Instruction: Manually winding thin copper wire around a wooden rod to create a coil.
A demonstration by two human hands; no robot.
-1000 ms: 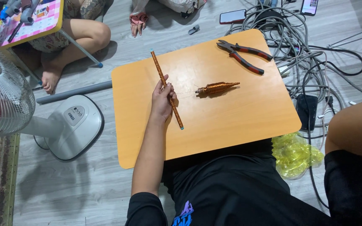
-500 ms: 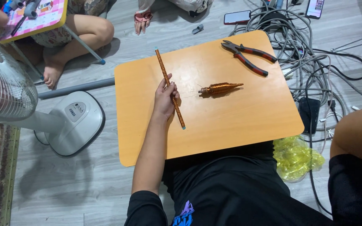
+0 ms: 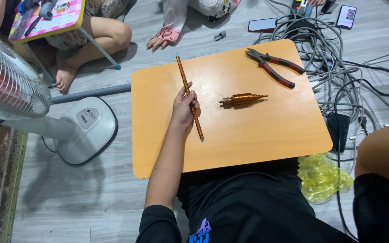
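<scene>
Fingers (image 3: 190, 100) of the left hand (image 3: 183, 108) stay curled around the long copper-wound rod (image 3: 189, 96) – grasping it near its middle, just as half a second ago – while the rod lies slanted across the left part of the orange table (image 3: 266, 135). Rod, copper-wound spool (image 3: 241, 99) at the table's centre and red-handled pliers (image 3: 273, 67) near the far right corner keep their earlier places, well apart from one another; the right hand is out of view

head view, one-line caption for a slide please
Left hand grips a copper-wound rod on an orange board, beside a copper coil and pliers.
</scene>
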